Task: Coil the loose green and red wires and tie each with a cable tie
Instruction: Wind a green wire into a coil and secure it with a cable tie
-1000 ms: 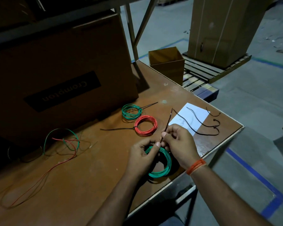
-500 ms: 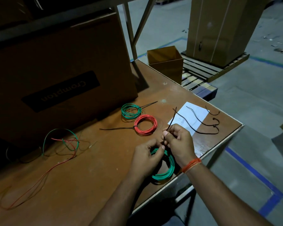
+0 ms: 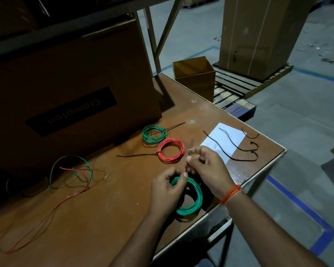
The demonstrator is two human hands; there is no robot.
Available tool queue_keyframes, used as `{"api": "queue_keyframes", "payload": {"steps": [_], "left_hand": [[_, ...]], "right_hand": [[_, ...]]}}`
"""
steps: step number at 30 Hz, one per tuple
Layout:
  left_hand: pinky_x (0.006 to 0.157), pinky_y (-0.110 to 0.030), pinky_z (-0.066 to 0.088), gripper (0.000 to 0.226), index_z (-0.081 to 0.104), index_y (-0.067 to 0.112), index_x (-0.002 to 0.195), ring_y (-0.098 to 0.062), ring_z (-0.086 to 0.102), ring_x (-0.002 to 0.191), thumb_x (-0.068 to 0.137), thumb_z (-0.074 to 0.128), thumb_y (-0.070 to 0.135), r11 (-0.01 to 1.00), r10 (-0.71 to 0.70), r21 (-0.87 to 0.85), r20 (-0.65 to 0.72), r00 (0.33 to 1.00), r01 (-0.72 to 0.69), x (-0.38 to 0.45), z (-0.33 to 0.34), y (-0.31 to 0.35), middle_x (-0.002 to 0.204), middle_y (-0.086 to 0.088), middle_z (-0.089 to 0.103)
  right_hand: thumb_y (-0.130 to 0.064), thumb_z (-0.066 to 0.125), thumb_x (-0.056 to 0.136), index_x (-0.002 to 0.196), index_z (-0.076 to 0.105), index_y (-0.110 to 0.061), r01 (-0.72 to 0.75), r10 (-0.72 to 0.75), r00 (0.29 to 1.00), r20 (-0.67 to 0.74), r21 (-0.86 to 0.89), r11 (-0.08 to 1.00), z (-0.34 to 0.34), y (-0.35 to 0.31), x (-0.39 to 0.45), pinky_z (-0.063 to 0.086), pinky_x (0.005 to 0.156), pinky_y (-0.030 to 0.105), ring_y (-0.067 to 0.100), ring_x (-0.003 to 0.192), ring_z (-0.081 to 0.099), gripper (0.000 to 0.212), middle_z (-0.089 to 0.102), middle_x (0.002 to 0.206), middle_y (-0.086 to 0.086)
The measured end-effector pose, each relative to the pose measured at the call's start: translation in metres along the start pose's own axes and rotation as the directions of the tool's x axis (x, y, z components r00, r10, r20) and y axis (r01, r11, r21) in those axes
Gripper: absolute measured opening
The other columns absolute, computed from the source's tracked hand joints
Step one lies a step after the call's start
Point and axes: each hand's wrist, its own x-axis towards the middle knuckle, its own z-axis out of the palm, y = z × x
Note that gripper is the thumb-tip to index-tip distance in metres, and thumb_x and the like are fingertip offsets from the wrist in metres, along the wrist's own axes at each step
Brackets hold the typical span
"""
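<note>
The green wire coil point(image 3: 189, 197) is held at the near edge of the workbench point(image 3: 104, 218), and a black cable tie point(image 3: 187, 166) is wrapped over its upper rim. Compared with a second ago, the tie's free tail, which stood up long and slanted above the fingers, is now seen only as a short blurred stub above the right hand point(image 3: 206, 166); it is judged that the tail is being drawn through the head and the loop tightened round the coil. The coil's top is pinched by the left hand point(image 3: 168, 191) between thumb and forefinger, while the tie is pinched by the curled fingers of the right hand, the two hands being close together. The hands have also shifted slightly away from the bench edge. This third coil is therefore taken as nearly tied. Behind it, a tied green coil point(image 3: 154, 134) and a tied red coil point(image 3: 171, 150) lie touching, each with its tie tail untrimmed. Spare cable ties point(image 3: 237, 149) lie across a white paper sheet point(image 3: 223, 143) to the right. Loose green and red wires point(image 3: 73, 176) remain uncoiled to the left, before a Crompton carton point(image 3: 71, 89).
</note>
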Motion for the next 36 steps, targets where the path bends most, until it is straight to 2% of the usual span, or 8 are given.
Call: {"api": "queue_keyframes", "payload": {"steps": [4, 9, 13, 16, 20, 26, 31, 36], "left_hand": [[0.066, -0.031, 0.052, 0.017, 0.071, 0.019, 0.082, -0.012, 0.066, 0.074, 0.098, 0.066, 0.013, 0.997, -0.02, -0.078, -0.17, 0.985, 0.007, -0.006, 0.004, 0.008, 0.077, 0.001, 0.071], [0.065, -0.035, 0.057, 0.001, 0.067, 0.023, 0.097, -0.014, 0.07, 0.077, 0.097, 0.067, 0.024, 0.987, -0.031, -0.161, -0.29, 0.956, -0.016, -0.021, 0.009, 0.017, 0.085, 0.0, 0.072], [0.074, -0.038, 0.059, 0.03, 0.064, 0.028, 0.126, -0.015, 0.072, 0.086, 0.097, 0.065, 0.033, 0.996, 0.043, -0.061, -0.235, 0.971, -0.059, -0.026, 0.003, 0.021, 0.098, 0.005, 0.075], [0.088, -0.022, 0.054, 0.025, 0.073, 0.025, 0.12, -0.004, 0.069, 0.108, 0.097, 0.068, 0.03, 0.99, 0.137, 0.057, -0.231, 0.963, -0.127, -0.024, -0.007, 0.02, 0.111, 0.017, 0.074], [0.086, -0.019, 0.053, 0.021, 0.075, 0.028, 0.112, -0.002, 0.069, 0.102, 0.092, 0.071, 0.028, 0.968, 0.214, 0.183, -0.23, 0.949, -0.174, -0.022, -0.024, 0.019, 0.105, 0.019, 0.073], [0.076, -0.015, 0.05, 0.024, 0.066, 0.028, 0.117, -0.005, 0.069, 0.094, 0.094, 0.072, 0.024, 0.983, 0.164, 0.127, -0.287, 0.944, -0.132, -0.027, -0.033, 0.025, 0.097, 0.017, 0.071], [0.078, -0.017, 0.051, 0.012, 0.067, 0.026, 0.103, -0.008, 0.069, 0.096, 0.094, 0.072, 0.02, 0.981, 0.185, 0.106, -0.277, 0.943, -0.161, -0.029, -0.034, 0.029, 0.098, 0.015, 0.07], [0.077, -0.029, 0.055, 0.009, 0.071, 0.024, 0.096, -0.011, 0.071, 0.09, 0.093, 0.073, 0.015, 0.982, 0.187, 0.044, -0.152, 0.971, -0.182, -0.028, -0.036, 0.024, 0.092, 0.009, 0.074]], "right_hand": [[-0.035, 0.07, 0.088, 0.115, 0.061, -0.033, 0.101, -0.078, 0.992, 0.099, -0.255, 0.962, -0.006, -0.008, -0.017, 0.055, 0.079, 0.026, 0.007, 0.089, 0.068, 0.029, 0.071, 0.09, -0.007], [-0.018, 0.075, 0.086, 0.116, 0.07, -0.03, 0.296, -0.239, 0.953, 0.186, -0.416, 0.86, -0.016, -0.013, -0.033, 0.049, 0.081, 0.008, -0.005, 0.097, 0.065, 0.032, 0.071, 0.099, -0.019], [-0.013, 0.075, 0.087, 0.103, 0.079, -0.025, 0.358, -0.293, 0.932, 0.214, -0.41, 0.839, -0.02, -0.017, -0.03, 0.051, 0.078, 0.012, -0.001, 0.094, 0.067, 0.021, 0.073, 0.095, -0.015], [-0.009, 0.074, 0.088, 0.104, 0.079, -0.022, 0.426, -0.364, 0.903, 0.229, -0.368, 0.827, -0.016, -0.018, -0.028, 0.053, 0.079, 0.017, 0.004, 0.096, 0.069, 0.021, 0.074, 0.096, -0.012], [-0.007, 0.072, 0.089, 0.107, 0.079, -0.018, 0.463, -0.402, 0.882, 0.245, -0.291, 0.837, -0.003, -0.018, -0.026, 0.051, 0.078, 0.014, 0.006, 0.096, 0.069, 0.022, 0.074, 0.097, -0.009], [-0.013, 0.073, 0.089, 0.104, 0.078, -0.021, 0.316, -0.252, 0.923, 0.291, -0.198, 0.928, 0.007, -0.018, -0.018, 0.058, 0.09, 0.033, 0.008, 0.101, 0.07, 0.018, 0.076, 0.1, -0.009], [-0.012, 0.072, 0.09, 0.092, 0.078, -0.012, 0.174, -0.146, 0.941, 0.305, -0.066, 0.982, 0.007, -0.024, -0.019, 0.057, 0.084, 0.03, 0.015, 0.091, 0.073, 0.007, 0.077, 0.09, 0.004], [-0.025, 0.069, 0.091, 0.09, 0.07, 0.007, -0.274, 0.18, 0.915, 0.361, 0.227, 0.935, 0.013, -0.026, -0.008, 0.053, 0.069, 0.023, 0.018, 0.074, 0.066, 0.032, 0.069, 0.081, 0.017]]}}
